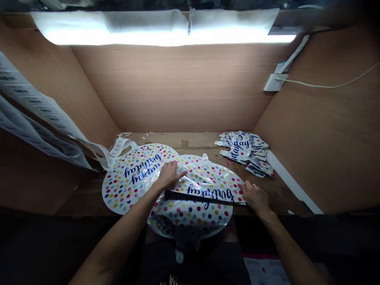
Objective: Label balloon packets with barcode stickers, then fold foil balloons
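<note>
A round foil balloon point(190, 215) with coloured polka dots and blue "happy birthday" lettering lies on the wooden bench point(190, 140) in front of me. Its upper part is folded over into a long, creased flap point(204, 192). My left hand point(169, 175) lies flat on the flap's left end, and my right hand point(257, 200) presses its right end with the fingers spread. A matching flat balloon point(130, 178) lies to the left, partly under the folded one.
A stack of folded lettered foil pieces point(245, 152) lies at the back right of the bench. Long printed barcode label sheets point(38, 111) hang in from the left. Plywood walls point(169, 87) surround the bench, and a white strip point(292, 182) runs along the right side.
</note>
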Demonstrator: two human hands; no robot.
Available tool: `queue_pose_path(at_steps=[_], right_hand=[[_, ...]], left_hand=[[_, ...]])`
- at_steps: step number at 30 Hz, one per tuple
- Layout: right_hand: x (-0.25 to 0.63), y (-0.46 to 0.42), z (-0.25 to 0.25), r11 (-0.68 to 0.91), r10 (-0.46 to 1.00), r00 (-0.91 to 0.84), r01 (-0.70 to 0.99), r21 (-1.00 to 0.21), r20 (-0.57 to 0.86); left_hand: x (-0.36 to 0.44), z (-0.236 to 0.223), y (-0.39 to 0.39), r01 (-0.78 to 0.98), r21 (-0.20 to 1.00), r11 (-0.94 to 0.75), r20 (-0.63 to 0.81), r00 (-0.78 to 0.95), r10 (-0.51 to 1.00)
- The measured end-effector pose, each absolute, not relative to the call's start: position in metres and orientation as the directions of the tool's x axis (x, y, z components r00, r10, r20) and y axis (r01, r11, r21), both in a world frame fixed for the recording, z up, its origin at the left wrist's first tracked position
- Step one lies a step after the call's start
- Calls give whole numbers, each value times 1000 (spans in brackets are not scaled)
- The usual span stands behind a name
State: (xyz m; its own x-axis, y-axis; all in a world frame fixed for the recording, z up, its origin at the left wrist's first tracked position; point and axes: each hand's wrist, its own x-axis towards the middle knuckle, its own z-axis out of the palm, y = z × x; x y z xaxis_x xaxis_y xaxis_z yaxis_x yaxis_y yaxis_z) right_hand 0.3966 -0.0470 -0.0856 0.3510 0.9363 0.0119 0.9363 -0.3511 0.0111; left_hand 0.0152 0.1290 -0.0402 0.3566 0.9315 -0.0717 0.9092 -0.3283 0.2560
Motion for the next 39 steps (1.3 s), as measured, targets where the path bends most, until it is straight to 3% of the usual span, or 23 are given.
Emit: queue_pose_path(at_steps=[6,9,12,14,18,20,22,25,28,30,32,34,36,39], right_hand=[[381,-75,-89,-359,932,360,932,-38,24],[386,-65,-72,-283,932,301,953,-111,201],[395,-41,-31,-31,895,102,986,-166,434],[397,-25,4,145,846,-29,974,-177,532],[381,-19,45,552,728,-395,822,-137,561],[363,-34,35,694,635,-554,716,-82,538],[344,-54,6,745,580,-619,666,-37,529],[323,-80,-51,746,576,-616,665,-36,537],[317,-90,-91,705,646,-546,694,-144,534],[318,-86,-100,574,775,-397,769,-283,492],[319,-75,-99,314,913,-168,873,-374,373],[319,-64,-94,64,975,13,940,-335,224],[316,-55,-90,-32,990,65,969,-244,126],[316,-51,-90,-43,994,62,980,-197,91]], left_hand=[[71,-26,141,874,315,-370,-297,461,836],[77,-11,136,792,380,-479,-289,593,752],[69,18,120,686,409,-601,-155,702,695],[55,42,105,594,356,-722,17,768,641],[11,74,67,304,66,-950,383,872,305],[-13,66,46,226,-10,-974,446,873,198],[-34,39,24,220,-27,-975,455,871,184],[-54,-20,1,280,22,-960,378,886,267],[-63,-63,-5,370,158,-916,307,863,402],[-61,-68,3,540,264,-799,225,771,595],[-49,-57,18,755,285,-590,7,614,789],[-29,-39,38,879,208,-430,-201,469,860],[-2,-21,58,896,176,-408,-269,443,855],[44,-9,81,849,329,-414,-267,504,821]])
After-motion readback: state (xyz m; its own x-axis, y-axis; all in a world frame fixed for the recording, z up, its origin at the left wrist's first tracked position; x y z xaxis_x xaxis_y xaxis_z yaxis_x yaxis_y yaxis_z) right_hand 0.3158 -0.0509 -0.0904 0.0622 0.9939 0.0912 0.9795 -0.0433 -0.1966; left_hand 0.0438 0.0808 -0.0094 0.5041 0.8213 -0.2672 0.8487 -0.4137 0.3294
